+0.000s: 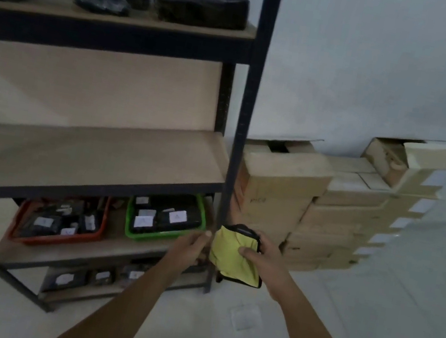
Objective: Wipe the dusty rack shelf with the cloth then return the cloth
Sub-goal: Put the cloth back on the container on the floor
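Dark wrapped parcels with white labels lie up high on the far left. Lower down, a green basket sits just right of a red basket, both holding labelled black packets. Stacked cardboard boxes stand against the white wall on the right.

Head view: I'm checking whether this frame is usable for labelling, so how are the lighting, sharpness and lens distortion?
Head view: dim, flat indoor light with no glare; soft motion blur all over, so labels in the green tray are unreadable; wide-angle bending slants the rack post; the yellow cloth and both hands, left hand and right hand, are still distinguishable.
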